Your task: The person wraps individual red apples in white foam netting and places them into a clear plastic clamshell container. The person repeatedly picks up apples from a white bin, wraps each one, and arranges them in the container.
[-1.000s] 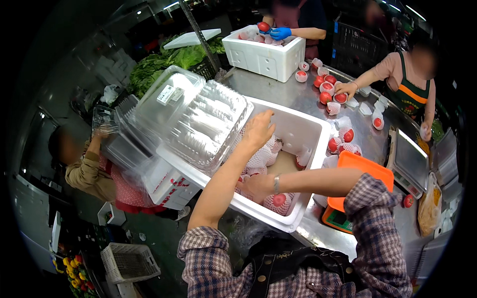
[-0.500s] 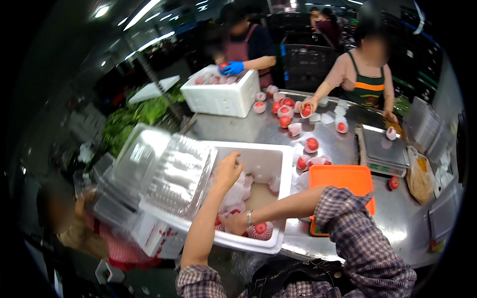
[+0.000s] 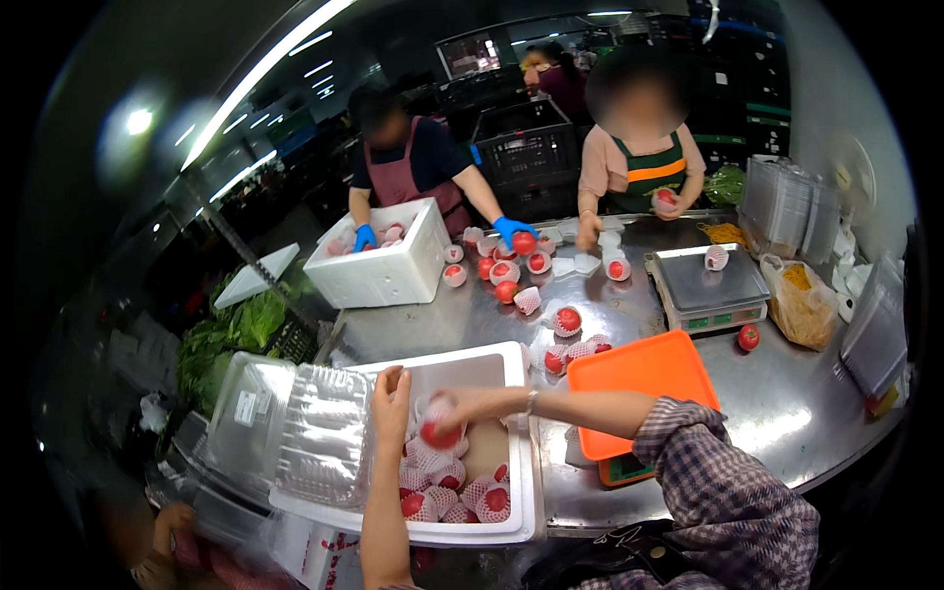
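R hand (image 3: 460,405) pinches tomato (image 3: 439,427) over white foam box (image 3: 462,534); weak grip cd drop it, bruising netted tomatoes (image 3: 492,503) below. L hand (image 3: 391,393), loosely spread, nr clear clamshells (image 3: 320,442); a knock cd shift 'em.

A plaid shirt (image 3: 733,497), pale wristband (image 3: 532,401) and black apron (image 3: 615,562) are worn.

Impossible to read any print, too small or blurred, on the white label (image 3: 246,407) of the clear plastic container (image 3: 232,435) left of centre, the red-marked white carton (image 3: 300,555) at lower left, the green apron (image 3: 655,179) at upper right, the dark apron (image 3: 615,553) at bottom centre and the silver scale (image 3: 710,280) at right.
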Demonstrator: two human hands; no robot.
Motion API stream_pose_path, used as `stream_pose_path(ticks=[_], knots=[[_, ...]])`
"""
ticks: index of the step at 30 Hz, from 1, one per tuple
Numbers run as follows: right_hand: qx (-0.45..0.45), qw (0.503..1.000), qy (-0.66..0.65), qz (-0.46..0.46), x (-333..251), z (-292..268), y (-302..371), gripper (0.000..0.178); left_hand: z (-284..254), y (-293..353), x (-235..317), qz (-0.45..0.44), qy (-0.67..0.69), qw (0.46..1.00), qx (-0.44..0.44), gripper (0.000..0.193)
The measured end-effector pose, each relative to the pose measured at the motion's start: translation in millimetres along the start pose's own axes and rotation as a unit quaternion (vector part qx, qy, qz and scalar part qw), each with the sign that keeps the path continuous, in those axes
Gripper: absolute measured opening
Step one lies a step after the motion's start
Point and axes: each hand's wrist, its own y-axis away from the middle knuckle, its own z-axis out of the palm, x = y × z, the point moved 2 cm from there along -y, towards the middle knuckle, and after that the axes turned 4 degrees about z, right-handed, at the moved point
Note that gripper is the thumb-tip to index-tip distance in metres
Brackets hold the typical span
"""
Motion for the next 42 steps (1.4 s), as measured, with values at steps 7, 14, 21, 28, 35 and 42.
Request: stream_pose_path(ticks=[7, 14, 21, 28, 35, 42], knots=[[0.301, 0.924, -0.126, -0.201, -23.3, -34.3, 24.9, 0.072, 23.3, 14.2, 30.5, -0.124, 0.31, 0.915, -0.225, 0.077], [0.399, 0.867, 0.052, -0.294, -27.5, -1.9, -10.7, 0.033, 20.3, 13.1, 28.4, -0.079, 0.277, 0.954, -0.079, 0.079], [0.514, 0.81, 0.117, -0.257, -30.5, -19.3, -32.3, 0.031, 5.9, 4.8, 18.9, -0.093, 0.366, 0.926, -0.001, 0.065], [0.046, 0.706, -0.681, -0.19, -2.1, -36.0, -49.9, 0.024, 9.9, -0.9, 16.7, -0.251, 0.581, 0.773, -0.044, 0.057], [0.025, 0.69, -0.678, -0.252, -11.9, -35.3, -38.0, 0.024, 13.8, 1.0, 7.6, -0.307, 0.562, 0.768, -0.023, 0.064], [0.052, 0.682, -0.662, -0.308, -8.3, -41.3, -32.0, 0.026, 21.4, 4.9, 21.5, -0.29, 0.544, 0.783, -0.082, 0.068]])
